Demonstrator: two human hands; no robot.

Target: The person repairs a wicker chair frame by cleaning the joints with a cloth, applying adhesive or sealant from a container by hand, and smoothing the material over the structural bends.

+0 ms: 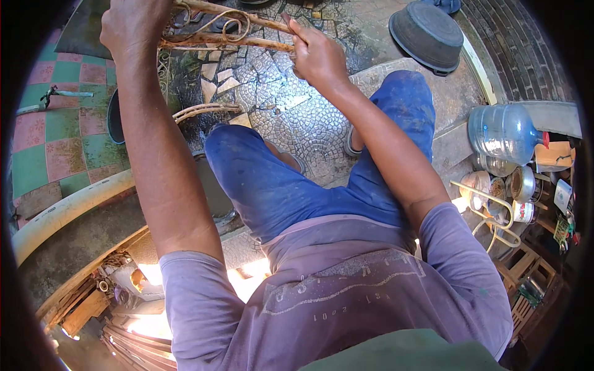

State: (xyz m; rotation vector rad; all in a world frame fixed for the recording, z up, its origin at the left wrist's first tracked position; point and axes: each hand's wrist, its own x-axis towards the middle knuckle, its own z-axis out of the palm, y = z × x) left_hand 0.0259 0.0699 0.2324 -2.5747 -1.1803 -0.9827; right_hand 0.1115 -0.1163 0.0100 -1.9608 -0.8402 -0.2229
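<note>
A rusty metal frame (226,40) with two long bars and scrollwork between them spans the top of the view. My left hand (133,28), cut off by the top edge, is closed at the frame's left end. My right hand (315,59) is closed around the frame's right part, with a small dark brown piece (286,20) under the thumb, too small to identify. Below the frame, pale curved bars (207,108) lie near my left knee. My knees in blue shorts are apart over a mosaic-tiled floor (297,142).
A black tub (426,40) stands at upper right. A water jug (501,133), pots (520,184) and a cream metal frame (495,232) crowd the right side. At left are a dark bucket (114,117), a pipe (68,204), a tap (49,96) and wooden planks (86,309).
</note>
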